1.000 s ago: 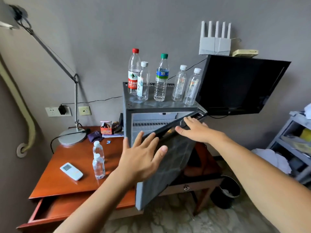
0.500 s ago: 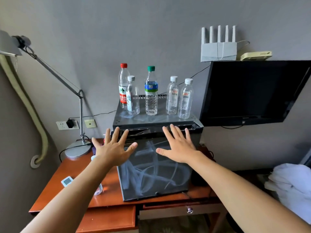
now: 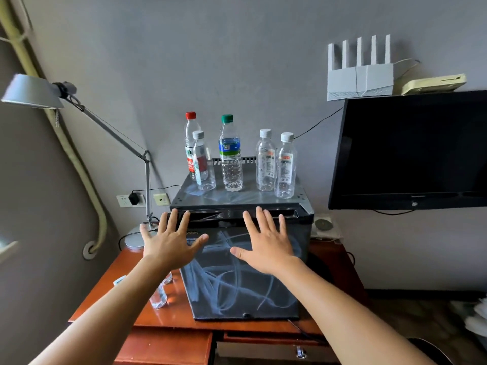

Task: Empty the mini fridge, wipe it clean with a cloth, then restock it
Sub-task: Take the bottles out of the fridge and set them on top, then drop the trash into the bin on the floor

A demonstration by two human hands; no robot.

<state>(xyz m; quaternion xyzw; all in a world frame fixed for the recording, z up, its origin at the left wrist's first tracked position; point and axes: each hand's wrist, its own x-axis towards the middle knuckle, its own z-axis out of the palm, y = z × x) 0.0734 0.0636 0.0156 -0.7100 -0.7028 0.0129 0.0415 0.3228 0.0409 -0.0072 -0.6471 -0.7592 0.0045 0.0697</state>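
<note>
The black mini fridge (image 3: 237, 291) stands on the wooden desk (image 3: 163, 316) with its door closed; wipe streaks show on the door. My left hand (image 3: 171, 242) and my right hand (image 3: 263, 243) are both spread flat, palms toward the upper part of the door, holding nothing. Several water bottles stand on the fridge top: a red-capped one (image 3: 190, 143), a green-capped one (image 3: 230, 154) and white-capped ones (image 3: 286, 167). Two small bottles (image 3: 159, 299) stand on the desk left of the fridge, partly hidden by my left forearm. No cloth is in view.
A desk lamp (image 3: 34, 93) arches over the left side, its base by the wall sockets (image 3: 130, 200). A dark TV (image 3: 411, 151) hangs at right with a white router (image 3: 359, 77) on top. A desk drawer (image 3: 168, 346) is pulled open. White fabric (image 3: 477, 317) lies far right.
The fridge door, held partly open a second ago, has swung closed. Both hands have come flat in front of the door and my view has shifted to face it.
</note>
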